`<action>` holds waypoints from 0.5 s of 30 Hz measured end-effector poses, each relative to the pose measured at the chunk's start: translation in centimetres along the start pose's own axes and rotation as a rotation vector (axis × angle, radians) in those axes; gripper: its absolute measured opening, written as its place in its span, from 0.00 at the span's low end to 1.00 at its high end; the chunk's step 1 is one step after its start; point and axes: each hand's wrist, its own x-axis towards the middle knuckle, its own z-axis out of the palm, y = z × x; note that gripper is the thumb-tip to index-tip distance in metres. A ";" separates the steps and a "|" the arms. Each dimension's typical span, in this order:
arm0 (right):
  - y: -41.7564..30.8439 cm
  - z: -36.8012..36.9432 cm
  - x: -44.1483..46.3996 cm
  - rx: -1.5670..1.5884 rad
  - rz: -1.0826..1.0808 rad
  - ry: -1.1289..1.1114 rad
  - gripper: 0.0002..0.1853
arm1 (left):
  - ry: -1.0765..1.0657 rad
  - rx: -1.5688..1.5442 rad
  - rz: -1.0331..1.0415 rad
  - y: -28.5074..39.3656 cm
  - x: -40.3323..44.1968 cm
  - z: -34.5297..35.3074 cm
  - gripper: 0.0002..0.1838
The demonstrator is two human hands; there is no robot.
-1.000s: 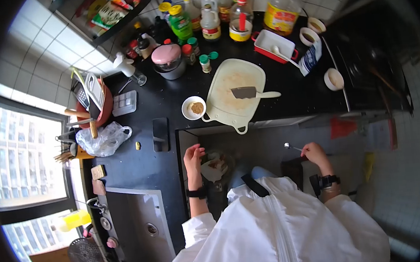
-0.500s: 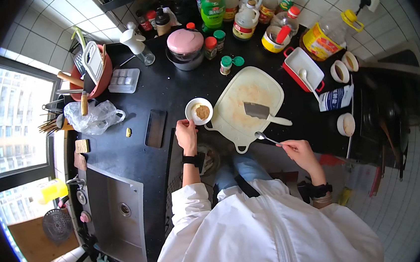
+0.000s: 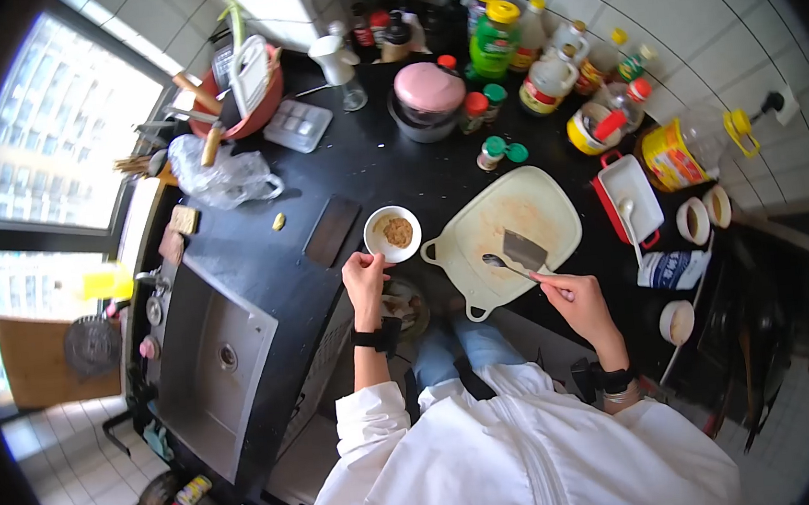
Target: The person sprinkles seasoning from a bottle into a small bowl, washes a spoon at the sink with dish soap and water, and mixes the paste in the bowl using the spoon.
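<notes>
My left hand (image 3: 366, 283) grips the near rim of a small white bowl (image 3: 376, 246), which has a brown, paste-like food (image 3: 398, 233) in it. In my right hand (image 3: 574, 303) is a metal spoon (image 3: 512, 267), its bowl end pointing left over the cream cutting board (image 3: 468, 229). A cleaver (image 3: 524, 251) lies on that board, its blade flat and its handle partly hidden behind the spoon and my right hand. Reddish stains mark the board's surface.
Left of the bowl lies a dark phone (image 3: 332, 231), with the sink (image 3: 205, 366) nearer me. Bottles, a pink-lidded pot (image 3: 430, 92) and spice jars line the back. At right are a red-and-white baking dish (image 3: 632, 192), small cups (image 3: 693, 220) and a blue-white packet (image 3: 673, 269).
The view has turned, shifting the counter. My right hand has brought the spoon left and over the cutting board, beside the cleaver. My left hand still holds the bowl.
</notes>
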 end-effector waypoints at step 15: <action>-16.3 19.4 4.6 -0.432 -0.945 -0.315 0.11 | 0.261 -0.566 -0.083 -5.7 -12.9 -19.0 0.03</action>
